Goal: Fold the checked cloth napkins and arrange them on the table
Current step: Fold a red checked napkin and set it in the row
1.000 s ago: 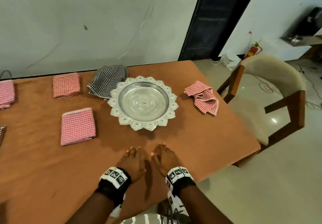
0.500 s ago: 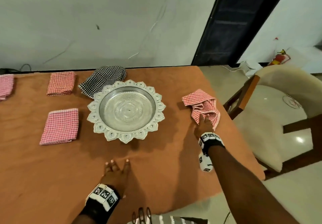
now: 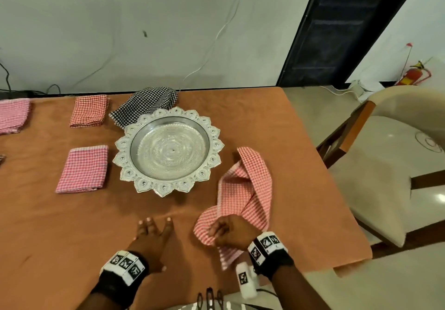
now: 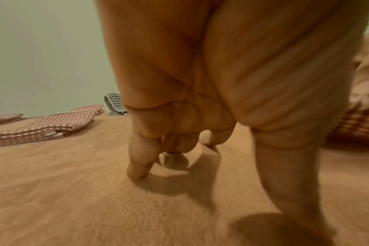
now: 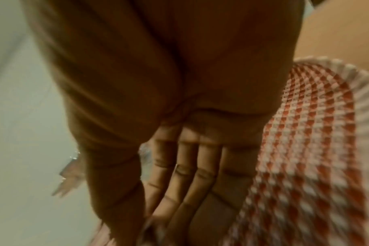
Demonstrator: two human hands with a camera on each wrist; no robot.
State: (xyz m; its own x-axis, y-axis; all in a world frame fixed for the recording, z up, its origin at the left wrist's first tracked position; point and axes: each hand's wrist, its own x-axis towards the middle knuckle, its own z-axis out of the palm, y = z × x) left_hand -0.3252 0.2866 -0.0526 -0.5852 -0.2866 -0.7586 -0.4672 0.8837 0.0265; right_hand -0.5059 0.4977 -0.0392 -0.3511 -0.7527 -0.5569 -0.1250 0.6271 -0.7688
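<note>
Here, in the head view, the right hand (image 3: 231, 233) grips one end of an unfolded red-checked napkin (image 3: 250, 184) at about five o'clock from the silver tray (image 3: 168, 150), its fingers curled round the cloth, which trails away toward one o'clock across the table (image 3: 60, 225). The left hand (image 3: 154, 235) rests flat on the table just beside it at nine o'clock, fingers straight and holding nothing. A folded pink napkin (image 3: 83, 168) lies at nine o'clock of the tray, a folded red napkin (image 3: 89, 111) at eleven o'clock, and a crumpled black-checked napkin (image 3: 144, 107) touches the tray's rim at twelve o'clock; another pink napkin (image 3: 12, 115) sits at the far left edge. A chair (image 3: 385, 165) stands at three o'clock of the table. In the left wrist view, the fingertips (image 4: 137, 173) touch the table, with folded napkins lying at nine o'clock. In the right wrist view, blurred, the fingers (image 5: 185, 174) run alongside the red-checked cloth at three o'clock; the grip itself cannot be made out here.
</note>
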